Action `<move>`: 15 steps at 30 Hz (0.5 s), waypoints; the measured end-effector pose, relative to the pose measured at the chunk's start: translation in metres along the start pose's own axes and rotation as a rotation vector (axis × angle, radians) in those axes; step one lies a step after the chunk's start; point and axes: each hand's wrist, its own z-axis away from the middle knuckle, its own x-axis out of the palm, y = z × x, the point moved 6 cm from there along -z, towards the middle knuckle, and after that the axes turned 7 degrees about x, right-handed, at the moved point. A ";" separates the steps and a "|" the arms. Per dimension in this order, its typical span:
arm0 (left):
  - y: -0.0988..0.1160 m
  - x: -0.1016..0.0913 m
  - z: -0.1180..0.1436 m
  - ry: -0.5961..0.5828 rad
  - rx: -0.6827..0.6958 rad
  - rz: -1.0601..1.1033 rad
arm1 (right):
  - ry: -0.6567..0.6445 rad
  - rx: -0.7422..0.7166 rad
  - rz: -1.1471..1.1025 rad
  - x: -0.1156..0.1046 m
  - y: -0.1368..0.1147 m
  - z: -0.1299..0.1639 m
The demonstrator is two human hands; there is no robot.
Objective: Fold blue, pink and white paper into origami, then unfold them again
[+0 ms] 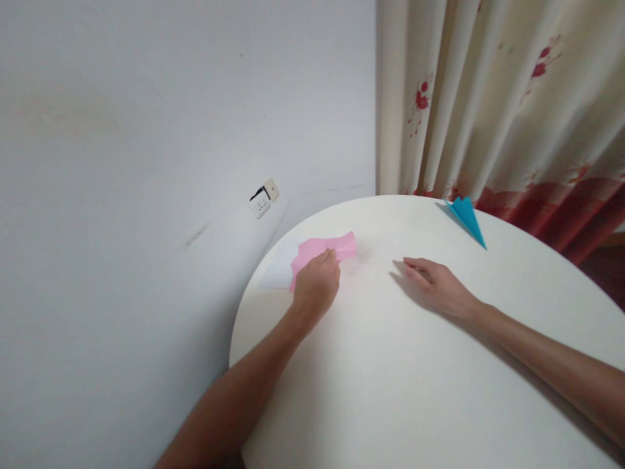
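My left hand (317,280) is closed on a creased sheet of pink paper (312,247), pinching it near its right part. The pink paper spreads out beyond my knuckles, and my hand hides some of it. Partly beneath it, to the left, lies a pale white sheet of paper (278,267). My right hand (439,286) is low over the table, to the right of the pink paper and apart from it. Its fingers are loosely curved, with a gap to the thumb and nothing visible between them. Beyond it lies a folded blue paper plane (467,220), its point toward me.
The round white table (390,391) stands beside a white wall (146,130) on the left. A wall socket (260,204) sits above the table's left edge. A cream and red floral curtain (498,98) hangs behind the far right edge.
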 end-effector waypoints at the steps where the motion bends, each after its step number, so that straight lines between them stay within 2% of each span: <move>1: 0.014 0.001 0.003 0.023 0.053 0.021 | -0.001 0.063 -0.111 -0.002 0.003 -0.002; 6: 0.083 0.013 0.024 0.098 0.367 0.123 | -0.080 0.307 -0.652 0.000 0.007 -0.002; 8: 0.106 0.018 0.032 0.087 0.505 0.192 | -0.059 0.362 -0.749 0.000 0.009 -0.001; 10: 0.123 0.021 0.039 0.030 0.656 0.278 | -0.042 0.387 -0.716 -0.004 0.013 0.000; 13: 0.126 0.021 0.039 -0.011 0.778 0.383 | -0.052 0.382 -0.536 -0.013 0.021 -0.001; 15: 0.111 0.024 0.030 0.021 0.717 0.410 | -0.061 0.375 -0.442 -0.020 0.027 -0.004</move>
